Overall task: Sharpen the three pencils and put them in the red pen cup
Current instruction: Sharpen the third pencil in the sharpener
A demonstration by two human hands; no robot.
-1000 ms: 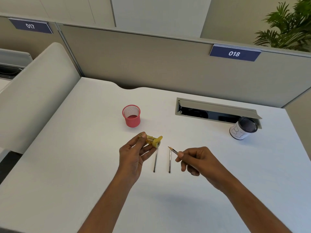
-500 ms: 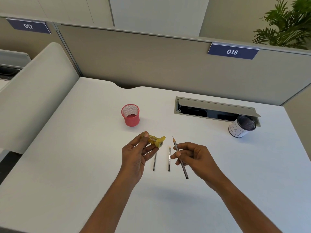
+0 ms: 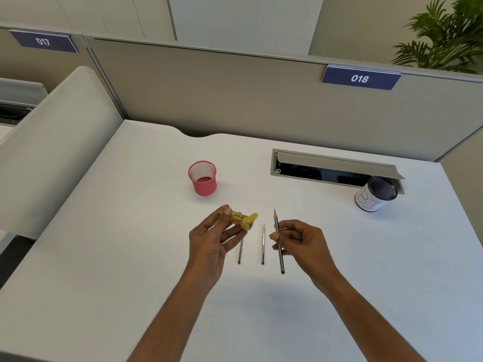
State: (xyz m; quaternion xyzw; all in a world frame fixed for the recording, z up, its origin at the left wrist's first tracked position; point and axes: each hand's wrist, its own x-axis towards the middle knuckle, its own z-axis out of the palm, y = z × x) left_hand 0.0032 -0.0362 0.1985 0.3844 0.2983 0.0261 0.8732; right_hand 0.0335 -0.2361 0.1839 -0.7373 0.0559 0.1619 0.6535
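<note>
We face a white tabletop backed along its far edge by a beige partition bearing a blue plate marked 018. A rounded pale panel lines its left edge, and a green plant rises beyond the far right corner.

Desk, centre: one pencil lies beside a second pencil, parallel. Pen cup behind them, leftward. Labelled cup far right, before cable hatch.

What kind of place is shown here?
Probably an office cubicle: beige partition panels behind a white desk, numbered signs 017 and 018 on them, and a cable hatch in the desk.
</note>
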